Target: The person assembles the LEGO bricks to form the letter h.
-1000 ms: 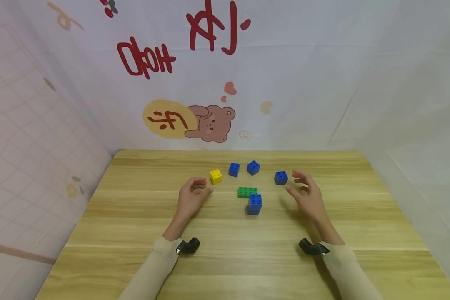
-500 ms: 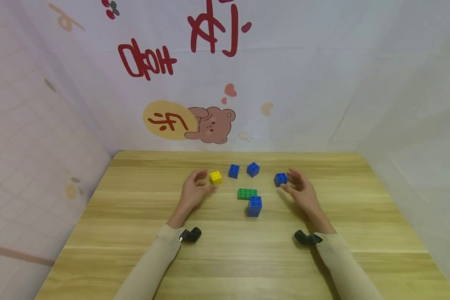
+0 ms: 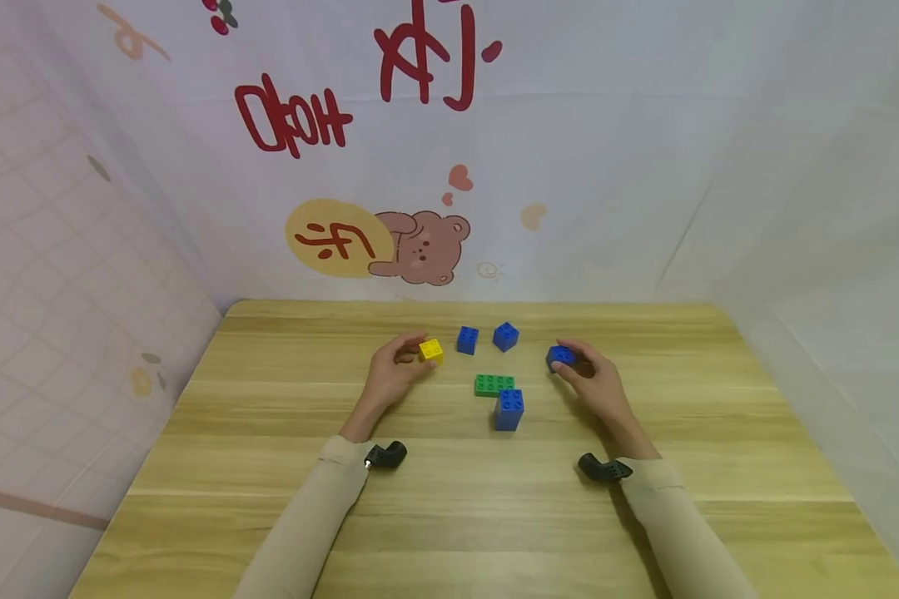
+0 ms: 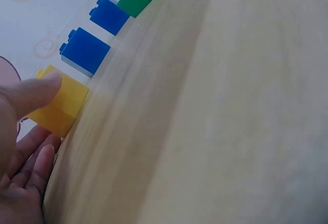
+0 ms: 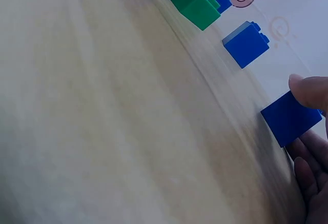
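Wood-grain desk [image 3: 449,516], printed backdrop [image 3: 607,150] behind; left hand [image 3: 389,379] pinches yellow block [image 3: 431,350], right hand [image 3: 596,386] pinches blue block [image 3: 558,356], green brick [image 3: 490,385] between hands

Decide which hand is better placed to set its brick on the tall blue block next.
Probably the right hand: the blue brick it holds looks nearer the tall blue block. The left hand holds the yellow brick, farther off, with the green brick roughly in between.
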Demonstrator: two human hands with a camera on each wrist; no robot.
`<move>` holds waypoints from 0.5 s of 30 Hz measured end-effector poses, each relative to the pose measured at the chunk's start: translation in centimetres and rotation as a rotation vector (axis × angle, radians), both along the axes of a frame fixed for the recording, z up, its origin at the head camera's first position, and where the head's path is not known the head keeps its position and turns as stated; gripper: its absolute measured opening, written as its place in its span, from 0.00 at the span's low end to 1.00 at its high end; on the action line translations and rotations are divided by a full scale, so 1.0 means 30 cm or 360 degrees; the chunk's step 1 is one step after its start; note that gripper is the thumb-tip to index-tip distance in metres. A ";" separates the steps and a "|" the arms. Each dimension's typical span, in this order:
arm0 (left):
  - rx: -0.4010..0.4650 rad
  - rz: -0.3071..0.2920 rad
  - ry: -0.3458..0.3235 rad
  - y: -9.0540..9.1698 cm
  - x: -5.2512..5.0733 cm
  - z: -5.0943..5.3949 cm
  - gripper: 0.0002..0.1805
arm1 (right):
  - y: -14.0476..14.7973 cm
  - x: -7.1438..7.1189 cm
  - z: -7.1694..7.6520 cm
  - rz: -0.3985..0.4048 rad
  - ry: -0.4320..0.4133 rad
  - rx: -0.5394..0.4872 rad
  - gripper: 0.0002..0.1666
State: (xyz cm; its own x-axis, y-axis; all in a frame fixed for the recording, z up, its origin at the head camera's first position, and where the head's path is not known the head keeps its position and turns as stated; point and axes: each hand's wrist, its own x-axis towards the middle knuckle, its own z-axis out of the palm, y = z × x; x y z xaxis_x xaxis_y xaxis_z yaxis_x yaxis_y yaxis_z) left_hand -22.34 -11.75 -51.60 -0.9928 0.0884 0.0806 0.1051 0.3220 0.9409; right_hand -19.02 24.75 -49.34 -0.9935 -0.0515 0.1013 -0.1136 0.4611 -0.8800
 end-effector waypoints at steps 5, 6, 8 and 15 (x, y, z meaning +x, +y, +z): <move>-0.0053 0.0017 0.0029 0.001 0.004 0.000 0.21 | -0.018 0.024 0.034 -0.0032 -0.0005 0.0016 0.27; -0.0055 0.0013 0.0032 0.001 0.006 0.001 0.21 | -0.018 0.024 0.030 -0.0040 -0.0005 0.0018 0.27; -0.0063 0.0004 0.0027 -0.001 0.012 0.001 0.20 | -0.019 0.019 0.010 -0.0057 0.0007 0.0037 0.26; -0.0053 -0.0037 0.0024 -0.004 0.036 0.004 0.21 | 0.011 -0.009 -0.089 -0.0081 0.0041 0.0054 0.26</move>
State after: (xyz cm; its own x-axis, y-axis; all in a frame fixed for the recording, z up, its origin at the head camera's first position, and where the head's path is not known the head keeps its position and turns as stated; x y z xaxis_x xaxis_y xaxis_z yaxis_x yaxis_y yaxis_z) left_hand -21.26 -11.88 -51.48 -0.9891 0.1145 0.0921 0.1270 0.3507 0.9278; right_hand -19.29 25.06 -52.00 -0.9920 -0.0047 0.1259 -0.1116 0.4965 -0.8609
